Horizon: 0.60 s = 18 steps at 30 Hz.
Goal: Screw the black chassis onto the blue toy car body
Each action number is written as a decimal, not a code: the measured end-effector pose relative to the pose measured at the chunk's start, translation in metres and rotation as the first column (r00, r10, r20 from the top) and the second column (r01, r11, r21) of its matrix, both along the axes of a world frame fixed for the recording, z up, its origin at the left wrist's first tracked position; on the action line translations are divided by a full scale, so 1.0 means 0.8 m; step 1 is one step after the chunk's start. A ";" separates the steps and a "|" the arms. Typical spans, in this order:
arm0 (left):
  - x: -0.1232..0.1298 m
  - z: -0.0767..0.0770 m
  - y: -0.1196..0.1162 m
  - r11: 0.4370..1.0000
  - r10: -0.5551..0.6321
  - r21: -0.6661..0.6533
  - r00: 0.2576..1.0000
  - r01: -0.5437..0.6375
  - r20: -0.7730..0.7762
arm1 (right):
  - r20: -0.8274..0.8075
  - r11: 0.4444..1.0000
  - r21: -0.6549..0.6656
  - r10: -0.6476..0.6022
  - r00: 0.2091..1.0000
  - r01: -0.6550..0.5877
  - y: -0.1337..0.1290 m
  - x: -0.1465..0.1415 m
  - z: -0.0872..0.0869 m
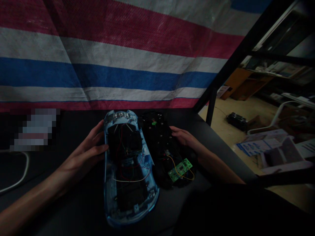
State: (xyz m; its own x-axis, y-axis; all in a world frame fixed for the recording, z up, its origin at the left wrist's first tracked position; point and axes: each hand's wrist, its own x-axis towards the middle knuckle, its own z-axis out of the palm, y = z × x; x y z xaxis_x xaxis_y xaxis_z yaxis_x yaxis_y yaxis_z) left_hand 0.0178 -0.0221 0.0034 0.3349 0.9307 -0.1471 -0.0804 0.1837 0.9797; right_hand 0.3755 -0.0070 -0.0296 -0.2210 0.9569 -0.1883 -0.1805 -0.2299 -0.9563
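Observation:
A blue toy car body shell (106, 193) lies upside down, its hollow inside facing up with thin red, green and white wires running through it. My left hand (92, 146) grips its left edge, thumb and fingers against the side. Close on its right is a black toy car chassis (161, 139), carrying a green circuit board (180, 169) with a yellow wire at its near end. My right hand (184, 139) holds the chassis by its right edge; some of those fingertips are hidden behind it.
Both parts rest on a dark table (81, 209). A striped woven sheet (123, 65) hangs behind it. A white cable (24, 167) and a blurred-out object (36, 127) are at left. Beyond a black frame post (211, 105), boxes (263, 142) stand on the floor.

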 end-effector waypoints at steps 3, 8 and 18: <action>0.000 0.001 0.000 1.000 0.010 -0.013 1.000 -0.009 0.002 | -0.003 1.000 -0.009 -0.002 1.000 0.002 -0.001 0.000 0.001; -0.001 -0.001 0.000 1.000 0.009 -0.013 1.000 -0.009 -0.020 | -0.008 1.000 -0.016 0.013 1.000 -0.013 -0.001 0.001 0.002; 0.000 -0.001 0.000 1.000 0.007 0.002 1.000 -0.007 -0.019 | -0.004 1.000 -0.009 0.020 1.000 -0.020 0.001 0.002 -0.001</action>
State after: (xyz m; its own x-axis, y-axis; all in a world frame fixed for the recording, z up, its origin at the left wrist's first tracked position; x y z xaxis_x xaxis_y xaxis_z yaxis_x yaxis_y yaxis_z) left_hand 0.0178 -0.0223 0.0025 0.3260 0.9331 -0.1516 -0.0632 0.1815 0.9814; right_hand 0.3771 -0.0060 -0.0300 -0.2407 0.9506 -0.1962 -0.1801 -0.2423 -0.9533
